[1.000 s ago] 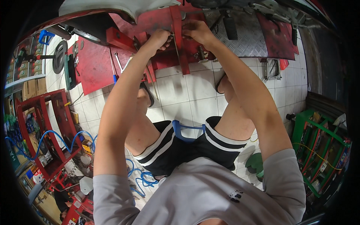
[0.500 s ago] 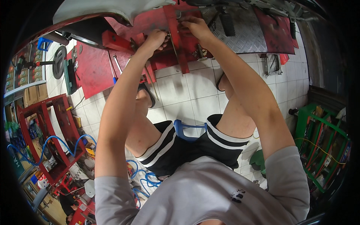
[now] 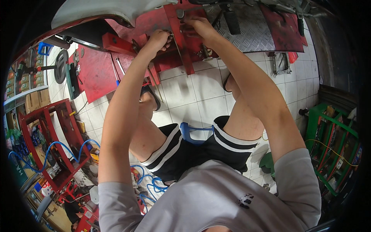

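Note:
My left hand (image 3: 159, 40) is closed, its fingers curled at the left side of an upright red metal bar (image 3: 188, 66); what is in them is too small to make out. On the bar's other side, my right hand (image 3: 201, 28) reaches in with fingers stretched and partly apart. A round grey metal piece (image 3: 180, 14) sits close to its fingertips; whether they touch it I cannot tell. A thin rod (image 3: 157, 87) slants down past my left wrist. Under both hands lies a red lift table (image 3: 96, 73), and small metal parts (image 3: 206, 53) rest below my right wrist.
Wrenches (image 3: 120, 65) lie left on the table, near a red block-shaped arm (image 3: 116, 43). A diamond-plate panel (image 3: 251, 36) is at the right. Around me are a blue stool (image 3: 186, 133), a red frame cart (image 3: 48, 116), a blue hose (image 3: 145, 185) and a green rack (image 3: 322, 147).
My right hand has shifted slightly left toward the bar, and the grey piece now shows more clearly beside its fingertips. My left hand stays closed in nearly the same place.

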The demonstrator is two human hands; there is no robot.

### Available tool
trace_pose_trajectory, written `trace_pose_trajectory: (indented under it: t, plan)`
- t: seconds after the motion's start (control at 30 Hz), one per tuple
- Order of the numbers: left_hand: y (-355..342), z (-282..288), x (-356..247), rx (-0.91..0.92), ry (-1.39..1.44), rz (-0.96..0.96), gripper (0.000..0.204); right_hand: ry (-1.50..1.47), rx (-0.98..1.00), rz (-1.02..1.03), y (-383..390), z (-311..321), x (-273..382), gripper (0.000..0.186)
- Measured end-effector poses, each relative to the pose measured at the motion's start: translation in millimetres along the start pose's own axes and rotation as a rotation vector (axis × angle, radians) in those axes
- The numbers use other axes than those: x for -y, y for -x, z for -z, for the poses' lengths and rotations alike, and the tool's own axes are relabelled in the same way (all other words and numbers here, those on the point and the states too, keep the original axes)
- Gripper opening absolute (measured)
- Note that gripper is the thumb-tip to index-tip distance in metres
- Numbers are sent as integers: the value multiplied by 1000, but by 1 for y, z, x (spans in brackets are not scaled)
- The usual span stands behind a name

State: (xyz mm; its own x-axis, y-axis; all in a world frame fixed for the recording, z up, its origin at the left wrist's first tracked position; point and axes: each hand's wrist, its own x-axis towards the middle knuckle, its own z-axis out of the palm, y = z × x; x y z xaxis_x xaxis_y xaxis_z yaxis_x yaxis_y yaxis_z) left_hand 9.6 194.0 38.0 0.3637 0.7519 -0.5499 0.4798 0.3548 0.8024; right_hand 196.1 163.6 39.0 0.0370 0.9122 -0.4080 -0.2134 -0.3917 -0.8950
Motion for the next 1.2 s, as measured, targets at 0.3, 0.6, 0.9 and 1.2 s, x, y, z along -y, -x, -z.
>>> trace_pose_trajectory:
  t: [0.3, 0.6, 0.9, 1.2]
  plan:
    - [-4, 0, 4, -31, 40, -6, 19, 19, -13, -3, 4, -4, 1, 22]
    - [-6, 2, 6, -21, 36, -20, 19, 42, 12, -2, 2, -1, 0, 26]
    - [-5, -1, 2, -31, 32, -19, 18, 74, 99, -10, -7, 3, -14, 24]
    - [0, -2, -1, -35, 52, -24, 17, 108, 83, -91, -2, -1, -9, 21]
